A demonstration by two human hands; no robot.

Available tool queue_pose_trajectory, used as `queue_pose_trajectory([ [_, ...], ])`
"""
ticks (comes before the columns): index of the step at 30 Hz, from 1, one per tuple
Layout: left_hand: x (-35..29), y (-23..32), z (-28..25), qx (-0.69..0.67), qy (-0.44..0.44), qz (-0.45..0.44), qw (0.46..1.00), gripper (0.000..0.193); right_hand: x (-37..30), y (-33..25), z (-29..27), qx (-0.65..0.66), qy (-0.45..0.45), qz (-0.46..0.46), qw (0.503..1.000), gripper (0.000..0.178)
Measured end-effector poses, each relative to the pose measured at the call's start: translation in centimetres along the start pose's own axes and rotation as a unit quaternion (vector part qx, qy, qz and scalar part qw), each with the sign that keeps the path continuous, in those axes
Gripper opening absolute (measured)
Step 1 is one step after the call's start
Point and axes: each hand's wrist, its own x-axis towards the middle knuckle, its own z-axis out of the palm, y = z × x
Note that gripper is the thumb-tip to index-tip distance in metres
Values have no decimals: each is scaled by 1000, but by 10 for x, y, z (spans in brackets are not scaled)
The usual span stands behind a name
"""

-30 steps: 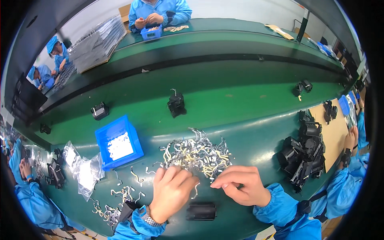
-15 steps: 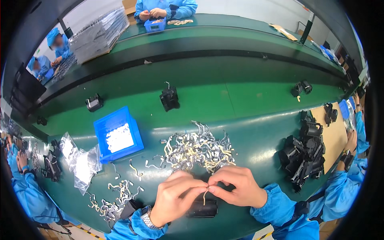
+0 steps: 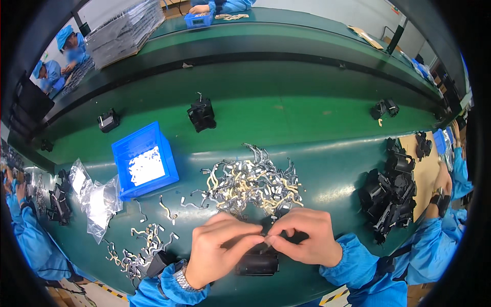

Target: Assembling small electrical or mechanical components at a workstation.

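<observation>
My left hand (image 3: 221, 251) and my right hand (image 3: 302, 238) meet fingertip to fingertip above the near edge of the green table. Both are closed in a pinch on a short wire lead (image 3: 266, 246), mostly hidden by the fingers. Just below them a black plastic housing (image 3: 258, 264) lies on the table. Beyond the fingers spreads a heap of short grey and yellowish wire leads (image 3: 250, 184) with small connectors. A smaller scatter of such leads (image 3: 148, 243) lies to the left, with a black part (image 3: 160, 262) by my left wrist.
A blue bin (image 3: 174, 171) with small white pieces stands left, beside clear plastic bags (image 3: 101, 204). Black housings (image 3: 391, 192) are piled at right near cardboard (image 3: 427, 179). More black units (image 3: 202, 114) sit on the green strip behind. Other people work at both sides and across.
My view has shifted slightly. The yellowish lead that hung below my fingertips is now mostly out of sight between them. The person across has moved partly out of view.
</observation>
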Motion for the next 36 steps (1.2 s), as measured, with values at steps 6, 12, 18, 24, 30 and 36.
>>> queue_pose_trajectory([
  [6, 0, 3, 5, 71, 69, 66, 993, 17, -8, 1, 3, 108, 24, 135, 985, 9],
  [12, 0, -1, 6, 166, 74, 165, 969, 22, -7, -1, 8, 149, 21, 134, 980, 8],
  [18, -1, -2, 4, 153, 72, 133, 977, 18, -2, -3, 8, 86, 5, 87, 993, 9],
  [24, 13, 7, -27, 274, 135, 138, 942, 18, -4, 0, 5, 102, 0, 72, 992, 10],
  [30, 19, -17, -98, 464, 294, 42, 835, 31, -9, -5, -1, 28, 11, 85, 996, 8],
  [36, 7, 26, -38, 324, 70, 221, 917, 42, -8, 7, 3, -23, 12, 1, 1000, 10],
])
